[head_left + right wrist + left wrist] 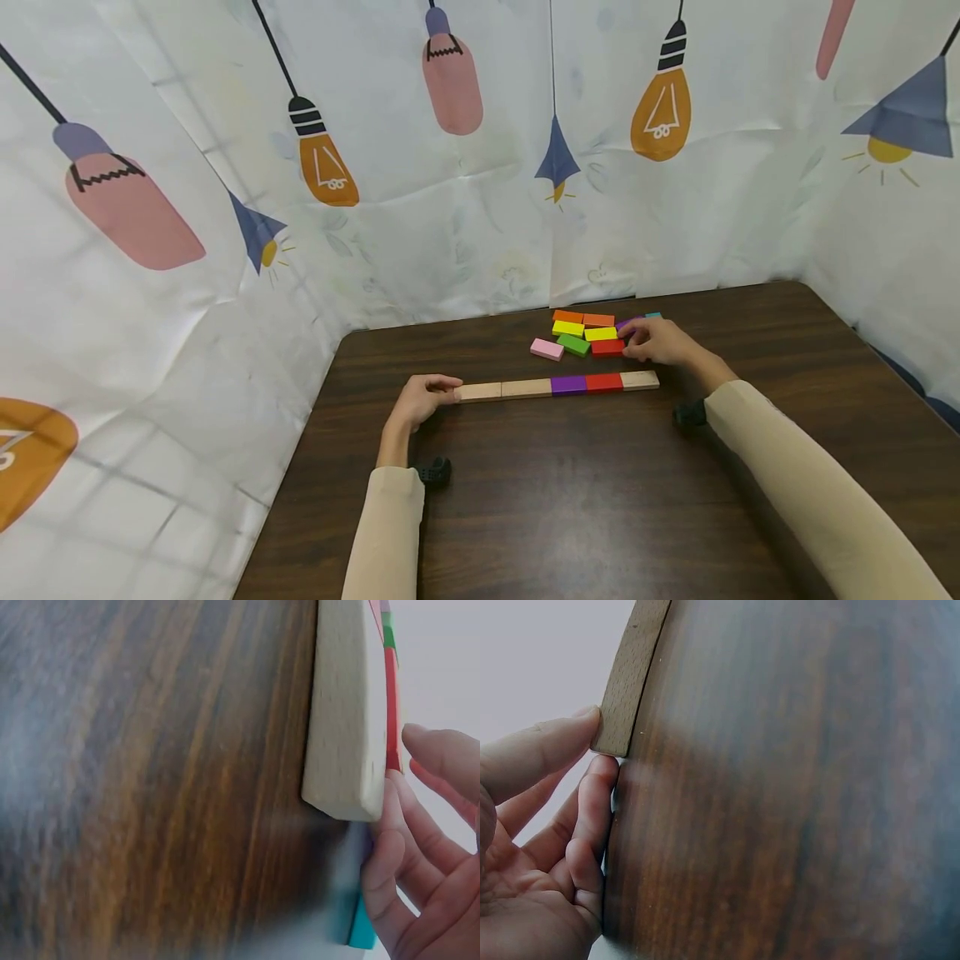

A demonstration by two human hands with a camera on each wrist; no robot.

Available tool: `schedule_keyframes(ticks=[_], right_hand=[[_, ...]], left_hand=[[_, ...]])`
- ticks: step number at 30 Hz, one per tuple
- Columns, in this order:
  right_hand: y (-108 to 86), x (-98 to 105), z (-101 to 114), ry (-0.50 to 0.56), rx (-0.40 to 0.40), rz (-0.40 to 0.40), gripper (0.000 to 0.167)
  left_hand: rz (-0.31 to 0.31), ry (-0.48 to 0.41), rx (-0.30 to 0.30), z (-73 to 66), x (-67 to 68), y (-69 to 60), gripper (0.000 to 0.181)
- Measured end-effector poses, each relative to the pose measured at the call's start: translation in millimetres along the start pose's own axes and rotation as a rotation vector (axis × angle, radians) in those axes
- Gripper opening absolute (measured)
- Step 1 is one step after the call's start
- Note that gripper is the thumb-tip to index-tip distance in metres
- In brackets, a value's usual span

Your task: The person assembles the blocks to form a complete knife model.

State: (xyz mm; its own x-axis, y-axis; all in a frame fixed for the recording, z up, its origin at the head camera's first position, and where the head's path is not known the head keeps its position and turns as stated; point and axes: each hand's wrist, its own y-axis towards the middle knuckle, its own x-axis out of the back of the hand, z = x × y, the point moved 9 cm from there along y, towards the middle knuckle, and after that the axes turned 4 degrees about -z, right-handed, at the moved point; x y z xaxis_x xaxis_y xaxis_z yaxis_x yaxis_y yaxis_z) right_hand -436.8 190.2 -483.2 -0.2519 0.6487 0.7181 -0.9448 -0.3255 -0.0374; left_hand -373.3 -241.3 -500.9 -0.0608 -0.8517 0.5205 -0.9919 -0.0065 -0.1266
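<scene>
A straight row of flat blocks lies on the table: two plain wooden blocks [526, 388] at the left, a purple block [568, 385], a red block [603, 382] and a plain end block [640, 381]. My left hand [422, 400] touches the row's left end; in the left wrist view the thumb [574, 739] rests against that wooden block [632, 682] and a fingertip meets its end. Behind the row, my right hand [660, 342] reaches to a loose red block [607, 348], fingertips at its right end, thumb apart from the fingers in the right wrist view.
Loose blocks lie in a cluster behind the row: pink [547, 349], green [573, 345], yellow [567, 329], orange [598, 320], and a teal block [362, 926] partly behind the right hand. A patterned curtain [465, 217] hangs along the table's back edge.
</scene>
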Motion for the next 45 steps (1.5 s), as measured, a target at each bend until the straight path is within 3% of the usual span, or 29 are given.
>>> schedule_keyframes(ticks=[6, 13, 22, 36, 45], right_hand=[[2.8, -4, 2, 0.004, 0.041, -0.007, 0.038], [4.8, -8, 2, 0.014, 0.031, 0.007, 0.032], [3.2, -9, 2, -0.080, 0.027, 0.029, 0.034], [-13.7, 8, 20, -0.100, 0.123, -0.066, 0.028], [-28.9, 9, 29, -0.071, 0.134, -0.063, 0.028]], left_hand=[[0.003, -0.013, -0.003, -0.4, -1.5, -1.2, 0.024], [0.006, -0.018, -0.005, -0.7, -1.4, -1.2, 0.023], [0.003, -0.018, -0.005, -0.4, -1.0, -0.7, 0.023], [0.000, -0.005, -0.012, -1.6, 1.1, -2.9, 0.023], [0.002, -0.002, -0.010, 0.3, 0.2, -1.8, 0.023]])
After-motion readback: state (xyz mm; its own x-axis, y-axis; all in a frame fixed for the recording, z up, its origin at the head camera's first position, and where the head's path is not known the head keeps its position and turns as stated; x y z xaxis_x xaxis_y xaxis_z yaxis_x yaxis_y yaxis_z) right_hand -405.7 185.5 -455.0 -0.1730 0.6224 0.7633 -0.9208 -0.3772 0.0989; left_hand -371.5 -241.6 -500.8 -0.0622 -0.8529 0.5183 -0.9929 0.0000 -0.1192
